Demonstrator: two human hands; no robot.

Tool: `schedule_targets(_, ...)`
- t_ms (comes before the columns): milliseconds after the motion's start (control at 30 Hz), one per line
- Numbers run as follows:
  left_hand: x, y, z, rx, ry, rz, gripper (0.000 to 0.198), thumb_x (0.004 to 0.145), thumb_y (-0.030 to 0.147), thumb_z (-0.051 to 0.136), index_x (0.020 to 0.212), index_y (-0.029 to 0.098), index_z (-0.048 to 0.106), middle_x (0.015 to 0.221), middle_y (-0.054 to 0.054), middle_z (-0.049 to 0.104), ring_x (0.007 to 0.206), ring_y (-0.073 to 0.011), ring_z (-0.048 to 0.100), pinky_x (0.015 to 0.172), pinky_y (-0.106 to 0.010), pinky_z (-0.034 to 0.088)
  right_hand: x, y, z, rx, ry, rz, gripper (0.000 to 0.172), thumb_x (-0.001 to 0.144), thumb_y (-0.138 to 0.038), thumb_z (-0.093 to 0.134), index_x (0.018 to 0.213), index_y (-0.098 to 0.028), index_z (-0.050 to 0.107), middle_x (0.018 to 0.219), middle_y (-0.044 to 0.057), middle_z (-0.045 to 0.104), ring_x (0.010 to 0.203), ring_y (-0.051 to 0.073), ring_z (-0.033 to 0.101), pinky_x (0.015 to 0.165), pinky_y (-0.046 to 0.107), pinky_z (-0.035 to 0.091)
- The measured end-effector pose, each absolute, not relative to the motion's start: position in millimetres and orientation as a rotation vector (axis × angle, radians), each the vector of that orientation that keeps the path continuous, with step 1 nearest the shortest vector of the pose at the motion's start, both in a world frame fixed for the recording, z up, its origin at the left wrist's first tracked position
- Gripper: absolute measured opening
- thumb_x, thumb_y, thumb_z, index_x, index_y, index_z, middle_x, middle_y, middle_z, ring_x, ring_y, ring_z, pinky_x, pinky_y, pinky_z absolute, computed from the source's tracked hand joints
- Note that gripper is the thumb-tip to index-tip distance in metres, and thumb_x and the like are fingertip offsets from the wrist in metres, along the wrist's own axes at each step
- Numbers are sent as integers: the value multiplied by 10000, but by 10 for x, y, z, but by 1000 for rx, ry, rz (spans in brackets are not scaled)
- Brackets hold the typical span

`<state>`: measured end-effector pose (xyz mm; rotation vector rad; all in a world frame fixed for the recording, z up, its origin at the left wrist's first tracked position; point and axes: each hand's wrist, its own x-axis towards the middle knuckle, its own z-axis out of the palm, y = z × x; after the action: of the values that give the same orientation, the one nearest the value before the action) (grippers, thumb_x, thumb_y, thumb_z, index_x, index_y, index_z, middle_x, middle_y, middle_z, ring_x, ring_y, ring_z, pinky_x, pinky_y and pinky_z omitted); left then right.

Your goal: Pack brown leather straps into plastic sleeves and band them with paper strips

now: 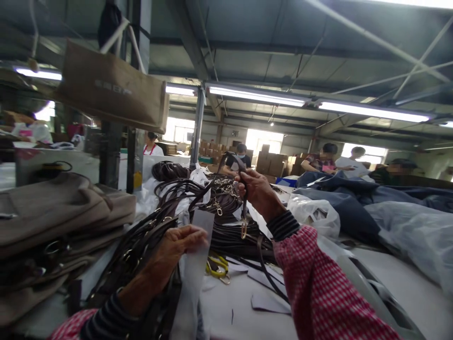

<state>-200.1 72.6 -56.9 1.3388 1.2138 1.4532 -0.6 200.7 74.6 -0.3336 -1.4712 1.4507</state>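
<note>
My right hand (pixel 260 191), raised in the middle, is closed around a dark brown strap (pixel 244 200). A gold metal clasp (pixel 244 229) hangs from the strap's lower end, and part of the strap loops up over my fingers. Lower and to the left, my left hand (pixel 182 240) pinches a whitish, partly see-through strip (pixel 196 269) that hangs down towards me; the fingertips are slightly blurred. Beyond both hands lies a large heap of dark straps (pixel 219 203) with gold fittings. Yellow-handled pliers or cutters (pixel 217 267) rest on the white table (pixel 244 321) between my arms.
Brown bags (pixel 53 212) are stacked at left, and a brown bag (pixel 113 89) hangs from a post above them. On the right lie dark blue material (pixel 339 198) and clear plastic wrapping (pixel 414 231). Paper pieces (pixel 271 303) lie on the table. Several people work farther back.
</note>
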Motion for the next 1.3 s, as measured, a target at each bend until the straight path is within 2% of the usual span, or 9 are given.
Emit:
schedule_targets(167, -1865, 194, -917, 1201, 1243, 1462, 440, 729, 576, 849, 754, 142, 779, 693, -32, 702, 646, -150, 557, 616, -236, 392, 59, 1299, 196, -420, -1297, 1743, 398, 697, -301, 895, 859, -201, 546, 668, -65, 546, 481, 40, 379, 426, 160, 254)
schedule_targets(267, -1784, -38, -1176, 1121, 1192, 1479, 494, 672, 595, 882, 679, 119, 747, 604, -27, 647, 574, -134, 509, 568, -242, 355, 106, 931, -334, -570, -1154, 1973, 457, 700, -421, 915, 935, -188, 600, 597, -94, 444, 447, 36, 326, 411, 164, 199)
schedule_targets(433, -1645, -274, -1294, 935, 1127, 1489, 479, 636, 536, 907, 757, 101, 746, 727, -87, 722, 626, -182, 598, 607, -265, 431, 130, 428, -791, -552, -1075, 2095, 493, 728, -553, 889, 863, -175, 601, 541, -108, 354, 448, 43, 286, 429, 186, 216)
schedule_targets(600, -1524, -420, -1244, 1015, 1223, 1479, 454, 654, 524, 891, 666, 110, 706, 637, -56, 684, 565, -140, 546, 560, -236, 385, 125, 141, -793, -585, -1269, 1961, 456, 741, -434, 893, 1022, -135, 694, 572, -75, 446, 470, 50, 314, 468, 210, 236)
schedule_targets(700, -1498, -489, -1228, 1104, 1222, 1436, 427, 717, 506, 861, 654, 121, 687, 634, -47, 683, 590, -146, 563, 587, -237, 406, 90, 121, -806, -686, -1382, 1882, 343, 680, -344, 913, 830, -129, 692, 568, -39, 513, 453, 53, 336, 464, 229, 214)
schedule_targets(800, -1494, -528, -1215, 1135, 1204, 1411, 381, 767, 481, 831, 696, 128, 709, 654, -25, 672, 602, -142, 564, 579, -228, 402, 52, 165, -862, -719, -1315, 1860, 359, 663, -342, 917, 669, -166, 604, 485, -77, 397, 441, 65, 322, 472, 239, 239)
schedule_targets(1000, -1495, -455, -1200, 1196, 1105, 1423, 289, 832, 437, 793, 864, 150, 794, 823, -42, 755, 755, -183, 644, 700, -234, 471, 14, 203, -984, -669, -1307, 1920, 406, 707, -407, 902, 642, -153, 592, 513, -57, 430, 456, 58, 315, 476, 235, 236)
schedule_targets(1200, -1548, -444, -1296, 1120, 1185, 1365, 415, 790, 535, 799, 795, 121, 793, 680, -25, 661, 592, -125, 499, 569, -220, 365, 119, 304, -824, -619, -1149, 1925, 425, 868, -563, 753, 939, -149, 689, 543, -83, 364, 474, 73, 336, 484, 217, 282)
schedule_targets(1300, -1573, -457, -1354, 1046, 1162, 1360, 421, 707, 512, 861, 751, 106, 755, 668, -23, 629, 602, -126, 494, 578, -220, 359, 200, 380, -560, -473, -1008, 1957, 357, 890, -488, 741, 975, -144, 706, 566, -71, 393, 500, 85, 383, 503, 218, 355)
